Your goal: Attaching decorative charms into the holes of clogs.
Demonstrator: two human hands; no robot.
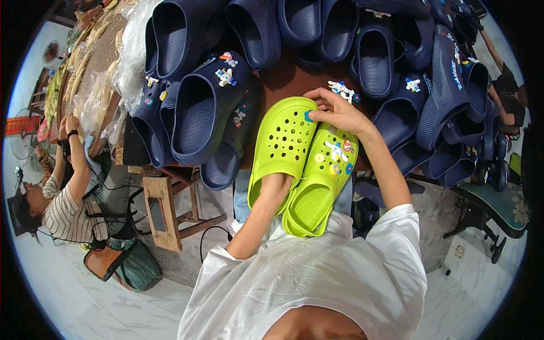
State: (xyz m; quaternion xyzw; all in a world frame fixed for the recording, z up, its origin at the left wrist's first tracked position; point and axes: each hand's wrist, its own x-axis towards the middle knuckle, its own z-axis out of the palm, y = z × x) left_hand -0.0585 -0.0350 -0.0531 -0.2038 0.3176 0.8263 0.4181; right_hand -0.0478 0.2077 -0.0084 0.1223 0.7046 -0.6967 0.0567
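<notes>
A person in a white shirt is looking down at two lime green clogs lying side by side at the near edge of a brown table (286, 76), toes pointing away. The left hand (276, 190) is reaching into the heel opening of the left clog (281, 141); its fingers are hidden inside, so their spread cannot be told, though it appears to be steadying the clog from within. The right hand (334, 110) is pinching a small blue charm (308, 117) between narrow fingertips and pressing it at a hole near the toe of that clog. The right clog (323, 181) is touching its partner and already carrying several small charms (337, 152) on its top.

The clogs look light, made of soft, springy foam that would likely flex under pressure, so a hand inside seems a sound way to brace one. The heel rim and sides look easiest to grip.

Room is tight. Piles of navy clogs (198, 110) are crowding the table just beyond and on both sides, some carrying charms. The clogs' heels are overhanging the table's near edge, above the lap. Well to the left, another person in a striped shirt (65, 212) is sitting beside a wooden stool (161, 212).
</notes>
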